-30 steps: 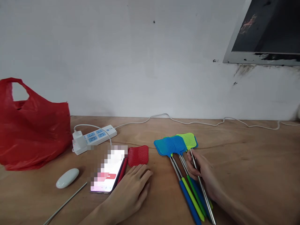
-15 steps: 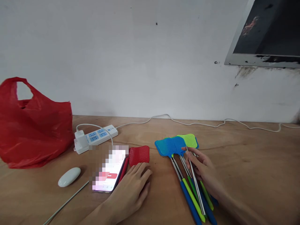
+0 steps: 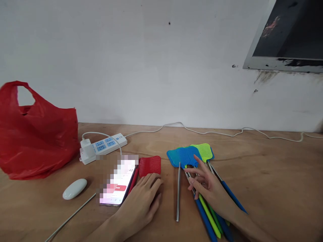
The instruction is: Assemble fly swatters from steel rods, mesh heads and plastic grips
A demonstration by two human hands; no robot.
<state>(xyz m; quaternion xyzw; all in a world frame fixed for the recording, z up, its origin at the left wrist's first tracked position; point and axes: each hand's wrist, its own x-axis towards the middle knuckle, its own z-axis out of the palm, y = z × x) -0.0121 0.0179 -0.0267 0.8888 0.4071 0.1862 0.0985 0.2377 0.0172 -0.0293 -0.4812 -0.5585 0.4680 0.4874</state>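
Note:
Several fly swatters (image 3: 189,155) with blue and green mesh heads lie fanned on the wooden table (image 3: 272,174), their blue and green handles (image 3: 205,215) running toward me. My right hand (image 3: 207,188) hovers over their metal shafts with fingers spread, holding nothing. A bare metal rod (image 3: 178,191) lies on the table just left of that hand, apart from it. My left hand (image 3: 142,203) rests flat, fingers stretched, beside a lit phone (image 3: 116,185) and just below a red swatter head (image 3: 149,165).
A red plastic bag (image 3: 35,137) stands at the far left. A white power strip (image 3: 102,147) with a plugged charger and a white cable (image 3: 217,132) runs along the wall. A white oval object (image 3: 74,188) and a thin rod (image 3: 70,217) lie front left.
The metal rod that my right hand held over the swatters now lies on the table to the left of them. My right hand has opened and let it go. My left hand stayed put.

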